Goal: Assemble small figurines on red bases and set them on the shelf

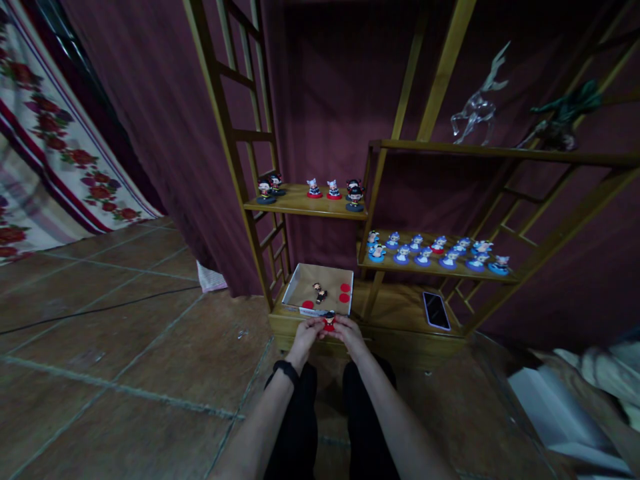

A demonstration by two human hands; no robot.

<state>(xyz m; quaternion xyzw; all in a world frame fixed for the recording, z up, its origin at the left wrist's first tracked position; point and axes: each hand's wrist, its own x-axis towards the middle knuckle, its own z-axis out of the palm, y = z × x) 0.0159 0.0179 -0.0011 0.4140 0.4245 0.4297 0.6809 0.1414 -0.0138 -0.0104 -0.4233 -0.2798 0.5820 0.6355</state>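
Note:
Both my hands meet in front of the low shelf, pinching a small figurine [329, 320] with dark hair and a red base between their fingertips. My left hand [309, 333] grips it from the left side, a black band on that wrist. From the right, my right hand [349, 333] closes on the same piece. Just beyond lies an open shallow cardboard box [295, 283]. Inside it are a couple of loose dark figurine pieces [321, 293] and several red round bases, one being this red disc [345, 298].
A wooden display rack [310, 207] surrounds the box. Its middle shelves carry several small figurines [401, 255]. A phone [437, 311] lies on the bottom board. Higher up stand a clear glass figure [477, 110] and a green statue [563, 117]. A white box [560, 417] sits at floor right.

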